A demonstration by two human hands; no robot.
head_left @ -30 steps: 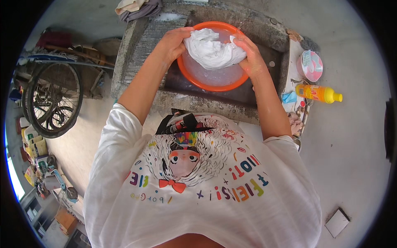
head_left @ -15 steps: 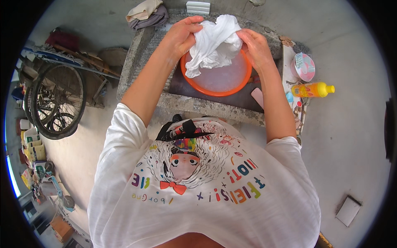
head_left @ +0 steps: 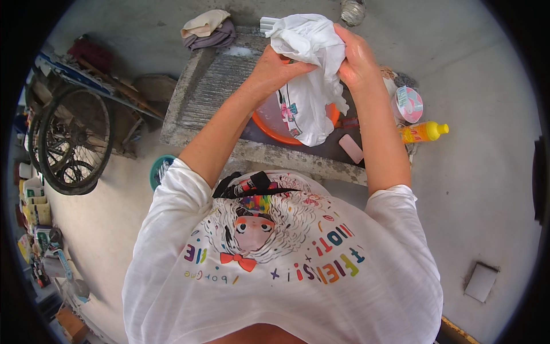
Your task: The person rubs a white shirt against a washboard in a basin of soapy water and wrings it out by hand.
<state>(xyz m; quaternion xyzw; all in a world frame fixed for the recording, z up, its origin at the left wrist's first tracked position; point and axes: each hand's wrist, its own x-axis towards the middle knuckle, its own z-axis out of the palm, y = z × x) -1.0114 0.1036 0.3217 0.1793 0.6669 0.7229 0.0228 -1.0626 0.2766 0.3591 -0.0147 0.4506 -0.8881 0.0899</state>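
A wet-looking white cloth garment (head_left: 318,74) hangs bunched between my hands, with a dark and pink printed patch on its lower part. My left hand (head_left: 282,71) is closed on its left side, the thumb lying across the fabric. On the right, my right hand (head_left: 356,57) grips the upper edge, fingers partly hidden behind the cloth. Below it stands an orange basin (head_left: 268,132) holding cloudy, soapy water (head_left: 268,113); the hanging cloth covers much of the basin.
The basin sits in a stone sink with a ridged washboard (head_left: 212,86). Folded cloths (head_left: 207,28) lie at its far left corner. A pink rectangular object (head_left: 350,149), yellow bottle (head_left: 425,132) and pink-white tub (head_left: 408,105) are at right. A teal bucket (head_left: 156,172) and bicycle wheel (head_left: 77,140) are left.
The bundled cloth has been turned and now hangs lower, its printed patch showing. My left hand has moved right and down, closer to my right hand. The view has shifted slightly.
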